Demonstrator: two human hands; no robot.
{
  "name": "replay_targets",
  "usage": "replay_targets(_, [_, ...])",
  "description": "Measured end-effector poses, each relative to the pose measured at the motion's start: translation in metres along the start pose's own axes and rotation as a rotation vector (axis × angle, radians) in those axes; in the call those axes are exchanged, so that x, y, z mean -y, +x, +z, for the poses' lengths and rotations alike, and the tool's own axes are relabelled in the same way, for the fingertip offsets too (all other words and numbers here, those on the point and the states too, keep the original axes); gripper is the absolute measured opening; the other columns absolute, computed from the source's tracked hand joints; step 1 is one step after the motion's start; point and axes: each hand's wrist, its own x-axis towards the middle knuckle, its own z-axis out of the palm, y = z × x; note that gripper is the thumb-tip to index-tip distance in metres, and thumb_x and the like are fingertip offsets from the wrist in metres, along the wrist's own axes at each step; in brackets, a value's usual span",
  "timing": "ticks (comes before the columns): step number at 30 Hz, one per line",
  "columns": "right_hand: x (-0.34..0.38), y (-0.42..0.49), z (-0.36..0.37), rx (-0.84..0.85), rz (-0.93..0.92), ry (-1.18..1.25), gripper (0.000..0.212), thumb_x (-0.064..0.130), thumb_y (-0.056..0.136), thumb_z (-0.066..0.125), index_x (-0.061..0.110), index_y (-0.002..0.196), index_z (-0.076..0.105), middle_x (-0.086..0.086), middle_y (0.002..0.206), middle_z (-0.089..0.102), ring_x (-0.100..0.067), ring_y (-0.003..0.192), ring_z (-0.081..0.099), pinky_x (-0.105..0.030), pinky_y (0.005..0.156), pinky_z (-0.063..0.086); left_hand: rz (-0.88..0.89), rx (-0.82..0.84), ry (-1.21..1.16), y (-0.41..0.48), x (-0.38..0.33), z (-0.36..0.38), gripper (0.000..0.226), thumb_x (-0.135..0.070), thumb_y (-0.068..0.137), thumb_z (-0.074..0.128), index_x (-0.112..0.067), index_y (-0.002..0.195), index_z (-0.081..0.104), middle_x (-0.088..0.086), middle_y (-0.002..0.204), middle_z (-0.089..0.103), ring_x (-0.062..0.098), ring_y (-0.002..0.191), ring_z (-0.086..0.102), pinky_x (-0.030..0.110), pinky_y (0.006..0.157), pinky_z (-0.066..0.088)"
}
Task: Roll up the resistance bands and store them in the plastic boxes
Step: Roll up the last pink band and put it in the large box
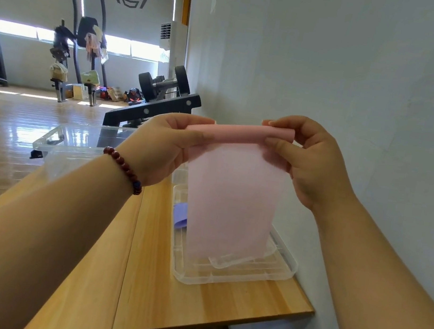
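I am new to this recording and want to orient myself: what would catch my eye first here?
The pink resistance band stands out: the left hand and right hand pinch its rolled top at centre, the rest hanging down. Below, a clear plastic container sits on the wooden table beside the wall, a purple band inside.

Wooden table [164, 296] against a white wall [335, 69], dumbbell [147, 86] (black plates) and black bench [156, 108] beyond.

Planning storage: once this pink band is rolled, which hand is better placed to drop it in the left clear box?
Left, probably. The left hand pinches the pink band close to that clear box; the right hand pinches its other end nearer the wall and would need to cross.
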Motion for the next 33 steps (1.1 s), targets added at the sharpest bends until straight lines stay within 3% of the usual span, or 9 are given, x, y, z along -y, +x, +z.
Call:
replay_targets(4, [-0.0028,-0.0004,0.0004,0.008,-0.015,-0.006,0.034,-0.006,0.085,0.068,0.027,0.078,0.072,0.001,0.101,0.074,-0.018,0.102,0.069,-0.030,0.081,0.057,-0.014,0.020,-0.003,-0.0030,-0.0003,-0.0004,0.021,0.001,0.090,0.058,-0.006,0.109,0.065,0.013,0.109,0.067,0.019,0.088,0.072,0.025,0.073,0.059])
replay_targets(8, [-0.0057,0.0004,-0.0001,0.007,0.002,0.015,0.034,-0.012,0.084,0.063,0.021,0.078,0.069,0.003,0.101,0.074,-0.017,0.103,0.068,-0.033,0.088,0.055,0.015,-0.015,0.016,-0.0021,0.0011,0.0001,0.020,0.004,0.089,0.061,-0.011,0.100,0.069,0.011,0.103,0.068,0.017,0.082,0.071,0.026,0.070,0.059])
replay_targets(11, [-0.0086,0.0007,-0.0008,0.014,0.031,0.001,0.027,-0.005,0.080,0.067,0.022,0.079,0.070,0.000,0.106,0.073,-0.021,0.106,0.067,-0.042,0.095,0.054,0.029,-0.037,0.049,-0.0027,0.0011,0.0007,0.021,0.004,0.088,0.061,-0.013,0.099,0.069,0.004,0.094,0.070,0.009,0.075,0.070,0.023,0.071,0.059])
replay_targets(15, [-0.0079,0.0004,-0.0002,0.016,0.080,0.056,0.018,0.005,0.080,0.075,0.023,0.078,0.073,-0.007,0.108,0.071,-0.026,0.105,0.067,-0.040,0.093,0.055,0.030,-0.036,0.033,-0.0035,0.0010,-0.0015,0.023,0.004,0.089,0.060,-0.013,0.100,0.069,0.005,0.097,0.070,0.010,0.079,0.070,0.020,0.071,0.057])
replay_targets(18, [-0.0079,0.0002,0.0010,0.008,0.084,0.050,0.015,0.002,0.085,0.071,0.017,0.083,0.070,-0.006,0.108,0.071,-0.020,0.103,0.068,-0.035,0.091,0.056,0.026,-0.025,0.021,-0.0035,0.0012,-0.0014,0.021,0.004,0.089,0.060,-0.012,0.099,0.069,0.005,0.096,0.071,0.013,0.083,0.070,0.022,0.073,0.058])
replay_targets(22, [-0.0072,-0.0002,0.0003,-0.002,0.094,-0.054,0.025,0.005,0.086,0.071,0.021,0.105,0.069,-0.002,0.112,0.068,-0.019,0.101,0.067,-0.033,0.088,0.058,0.021,-0.026,-0.012,-0.0041,-0.0009,0.0016,0.011,-0.004,0.090,0.062,-0.008,0.095,0.070,0.002,0.086,0.075,0.013,0.080,0.072,0.023,0.072,0.059])
replay_targets(28, [-0.0058,-0.0037,0.0007,0.000,0.062,-0.132,0.017,0.009,0.088,0.070,0.025,0.094,0.073,0.001,0.103,0.072,-0.020,0.098,0.067,-0.035,0.086,0.059,-0.009,-0.037,-0.088,-0.0036,-0.0007,0.0015,0.033,0.000,0.087,0.063,-0.004,0.120,0.061,0.012,0.108,0.069,0.017,0.086,0.073,0.025,0.077,0.059])
replay_targets(33, [-0.0059,-0.0043,-0.0017,0.023,0.036,-0.120,0.025,0.005,0.088,0.069,0.029,0.091,0.072,0.005,0.098,0.072,-0.015,0.094,0.068,-0.030,0.082,0.057,0.004,-0.023,-0.035,-0.0043,0.0012,-0.0013,0.020,-0.003,0.081,0.066,-0.007,0.101,0.067,0.013,0.105,0.068,0.019,0.083,0.073,0.023,0.068,0.058])
